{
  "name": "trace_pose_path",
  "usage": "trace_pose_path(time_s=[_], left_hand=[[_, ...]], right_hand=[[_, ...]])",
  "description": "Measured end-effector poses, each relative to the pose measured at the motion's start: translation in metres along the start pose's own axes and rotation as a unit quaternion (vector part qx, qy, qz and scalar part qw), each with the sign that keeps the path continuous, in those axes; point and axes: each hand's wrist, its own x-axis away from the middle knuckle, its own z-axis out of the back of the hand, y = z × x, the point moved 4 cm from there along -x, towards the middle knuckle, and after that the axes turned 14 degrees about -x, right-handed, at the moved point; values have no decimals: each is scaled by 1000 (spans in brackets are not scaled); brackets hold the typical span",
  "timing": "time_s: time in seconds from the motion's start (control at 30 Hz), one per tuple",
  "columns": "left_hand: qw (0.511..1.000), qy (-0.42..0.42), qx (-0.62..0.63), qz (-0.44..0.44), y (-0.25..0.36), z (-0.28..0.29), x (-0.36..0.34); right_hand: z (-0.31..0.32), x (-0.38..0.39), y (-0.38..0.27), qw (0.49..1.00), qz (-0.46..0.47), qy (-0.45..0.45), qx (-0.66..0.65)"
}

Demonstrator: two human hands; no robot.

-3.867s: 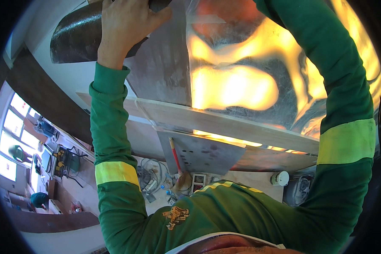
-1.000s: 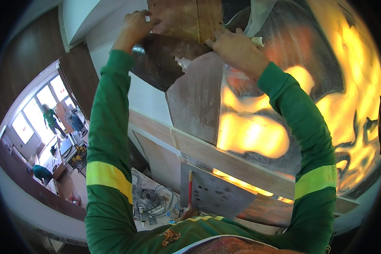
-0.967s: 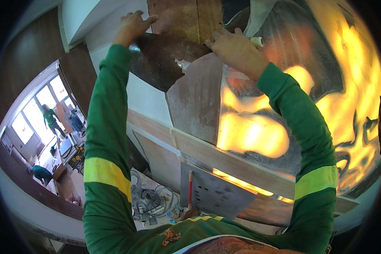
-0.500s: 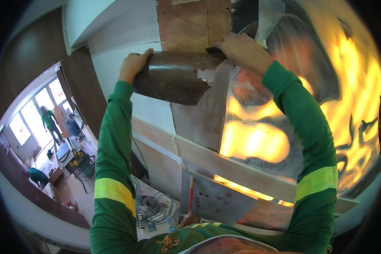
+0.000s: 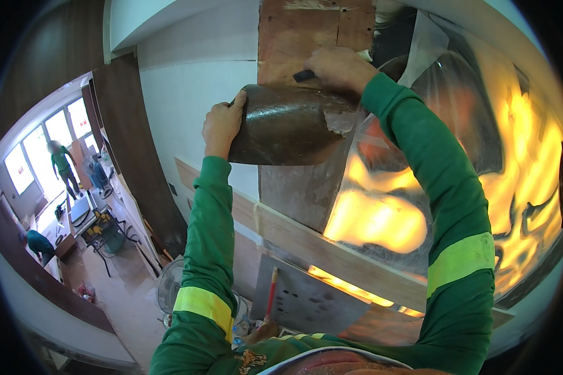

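Observation:
A brown, glossy curved sheet [image 5: 281,128] bows out from the wall, its right end torn and showing a pale patch. My left hand [image 5: 224,125] grips its left edge, thumb on the front face and fingers behind. Just above the sheet's top edge, my right hand [image 5: 341,67] is closed around a small tool with a dark end [image 5: 304,75]; most of it is hidden in the fist, so its kind cannot be told. Behind both hands runs a strip of bare, scraped brown board [image 5: 288,37], which reappears greyish below the sheet.
Right of the strip stands a shiny reflective panel [image 5: 381,215] with loose clear film [image 5: 428,47]. A pale wooden ledge [image 5: 356,259] crosses below. A red-handled tool [image 5: 271,294] is near my chest. Leftward are a fan [image 5: 170,284], a table saw [image 5: 100,225] and two people.
My view has swung left, so the sheet and my left hand appear farther right. My right hand has moved left along the sheet's top edge, still closed on the dark-ended tool.

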Motion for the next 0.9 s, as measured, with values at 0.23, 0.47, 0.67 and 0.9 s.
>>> trace_pose_path(time_s=[0.23,0.47,0.67,0.9], left_hand=[[999,-2,35,30,-6,-14,17],[995,-2,73,65,-9,-31,33],[998,9,45,41,-17,-28,22],[997,-10,57,48,-16,-27,30]], right_hand=[[-8,-24,-20,999,7,-50,7],[-21,-35,-20,998,2,-52,-19],[-13,-15,-15,998,39,-23,-43],[9,23,-1,997,16,-80,-8]])
